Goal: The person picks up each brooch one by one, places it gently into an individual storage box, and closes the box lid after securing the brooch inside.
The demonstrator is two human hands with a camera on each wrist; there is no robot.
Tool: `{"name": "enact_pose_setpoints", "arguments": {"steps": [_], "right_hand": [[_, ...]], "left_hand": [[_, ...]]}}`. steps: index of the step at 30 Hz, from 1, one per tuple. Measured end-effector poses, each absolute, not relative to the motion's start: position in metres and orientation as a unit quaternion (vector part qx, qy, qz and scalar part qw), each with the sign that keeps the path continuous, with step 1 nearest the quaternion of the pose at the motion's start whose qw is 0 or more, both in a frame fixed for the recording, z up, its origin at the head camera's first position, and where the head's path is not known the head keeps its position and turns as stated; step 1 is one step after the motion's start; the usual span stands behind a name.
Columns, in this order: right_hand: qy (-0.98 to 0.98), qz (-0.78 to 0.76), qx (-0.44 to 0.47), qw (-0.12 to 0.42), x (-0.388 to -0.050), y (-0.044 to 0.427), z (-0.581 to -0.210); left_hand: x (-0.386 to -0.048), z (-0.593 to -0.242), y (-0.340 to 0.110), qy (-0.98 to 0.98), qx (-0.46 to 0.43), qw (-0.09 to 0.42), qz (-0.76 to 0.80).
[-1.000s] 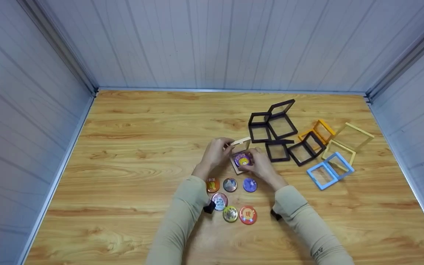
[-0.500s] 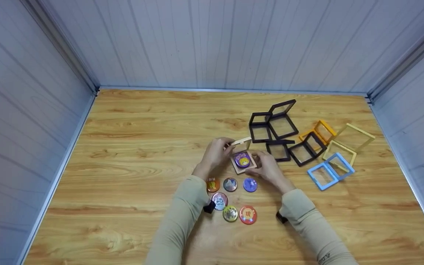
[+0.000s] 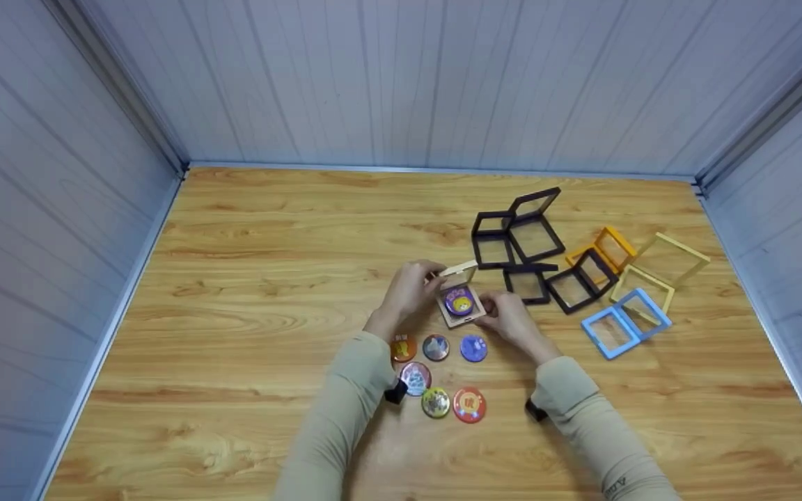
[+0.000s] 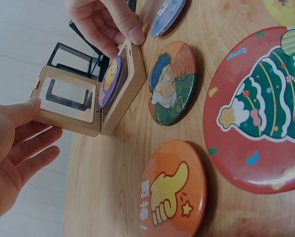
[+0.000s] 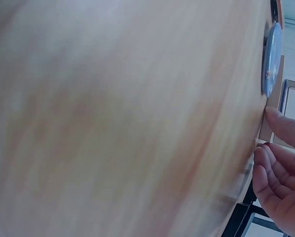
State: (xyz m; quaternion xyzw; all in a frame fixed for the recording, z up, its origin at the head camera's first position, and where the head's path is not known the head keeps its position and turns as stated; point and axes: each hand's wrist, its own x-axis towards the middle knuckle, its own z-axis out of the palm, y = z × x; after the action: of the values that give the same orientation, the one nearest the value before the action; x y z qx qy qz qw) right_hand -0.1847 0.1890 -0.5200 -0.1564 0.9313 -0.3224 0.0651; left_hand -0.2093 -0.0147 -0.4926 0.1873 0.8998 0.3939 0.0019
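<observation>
A beige hinged display frame (image 3: 451, 323) stands open on the table, its lid (image 4: 50, 117) tilted up at the back. My left hand (image 3: 406, 291) pinches that lid between thumb and fingers. Inside the base lies a round purple badge (image 3: 459, 302) with a yellow figure. At the base's right side, my right hand (image 3: 511, 320) holds the edge with thumb and fingertips; the left wrist view shows its thumb on the corner. Close in front of the frame lie a portrait badge (image 4: 172, 84), a blue-purple badge (image 3: 473, 348) and an orange badge (image 4: 174, 190).
Nearer the person are a Christmas-tree badge (image 3: 415, 379), a yellow-green badge (image 3: 436, 403) and a red badge (image 3: 469, 405). Several open black frames (image 3: 544, 240), an orange frame (image 3: 613, 249), a pale yellow frame (image 3: 692, 271) and a blue frame (image 3: 610, 334) stand to the right.
My right hand has let go of the purple badge, leaving it in the base, and has moved right to the frame's edge. The left hand keeps hold of the lid.
</observation>
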Motion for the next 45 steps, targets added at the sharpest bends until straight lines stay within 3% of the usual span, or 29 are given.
{"name": "enact_pose_setpoints", "arguments": {"steps": [18, 31, 45], "right_hand": [[0.93, -0.335, -0.129, 0.076, -0.185, 0.19, -0.522], [0.929, -0.332, -0.148, 0.062, -0.185, 0.192, -0.522], [0.933, -0.325, -0.138, 0.067, -0.186, 0.192, -0.523]], "left_hand": [[-0.196, -0.485, -0.009, 0.911, 0.203, 0.058, 0.354], [-0.18, -0.49, -0.001, 0.934, 0.254, 0.024, 0.25], [-0.173, -0.507, 0.007, 0.94, 0.284, -0.054, 0.179]]}}
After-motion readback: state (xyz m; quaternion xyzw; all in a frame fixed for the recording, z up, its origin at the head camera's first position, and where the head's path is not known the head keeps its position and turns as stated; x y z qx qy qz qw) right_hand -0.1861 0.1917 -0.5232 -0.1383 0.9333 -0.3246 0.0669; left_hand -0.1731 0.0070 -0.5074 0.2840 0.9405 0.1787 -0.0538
